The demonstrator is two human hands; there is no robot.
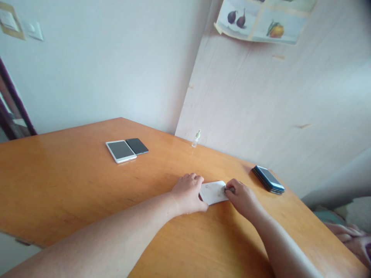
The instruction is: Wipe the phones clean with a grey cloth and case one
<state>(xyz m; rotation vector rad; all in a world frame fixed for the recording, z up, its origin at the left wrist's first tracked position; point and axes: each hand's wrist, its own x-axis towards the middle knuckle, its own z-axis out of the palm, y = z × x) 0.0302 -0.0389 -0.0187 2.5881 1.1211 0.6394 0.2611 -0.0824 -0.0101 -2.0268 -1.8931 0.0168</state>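
A white phone-sized device [213, 192] lies flat on the orange wooden table [72, 185], lit side hidden. My left hand [188, 193] grips its left edge with curled fingers. My right hand [242, 197] is at its right edge, fingers pinched on a small dark object that I cannot make out, pressed against the device.
A white tablet-like phone [121, 150] and a dark phone [137, 146] lie side by side further back on the table. A stack of dark phones [268, 179] sits near the right edge. A small clear bottle [196, 138] stands by the wall.
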